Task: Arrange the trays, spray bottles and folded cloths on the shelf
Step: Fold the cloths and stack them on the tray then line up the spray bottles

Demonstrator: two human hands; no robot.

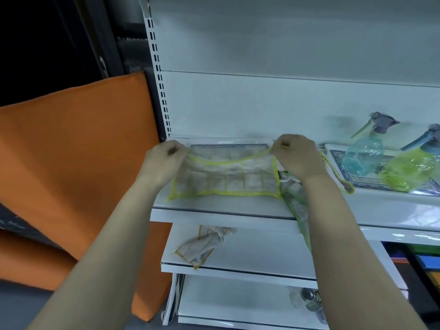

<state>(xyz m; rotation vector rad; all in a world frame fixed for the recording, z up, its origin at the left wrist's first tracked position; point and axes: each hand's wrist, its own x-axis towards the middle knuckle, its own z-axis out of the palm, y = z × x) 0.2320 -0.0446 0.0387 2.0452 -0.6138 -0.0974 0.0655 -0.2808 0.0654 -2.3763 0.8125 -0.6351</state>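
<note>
A white cloth with yellow edging [228, 177] hangs stretched between my hands over the upper shelf [214, 206]. My left hand [164, 160] pinches its left top corner and my right hand [295, 156] pinches its right top corner. Behind the cloth lies a white tray with a blue pattern [231, 142]. A green-edged cloth [297, 206] droops over the shelf's front edge under my right forearm. To the right, a second tray [333, 151] carries a blue spray bottle [364, 156] and a green spray bottle [409, 167]. A crumpled orange-edged cloth [204, 244] lies on the lower shelf.
An orange padded panel [71, 163] leans to the left of the shelf unit. The slotted shelf upright [159, 91] rises at the left rear. A clear bottle [307, 298] lies on the lowest shelf. Coloured bins [426, 260] sit at the lower right.
</note>
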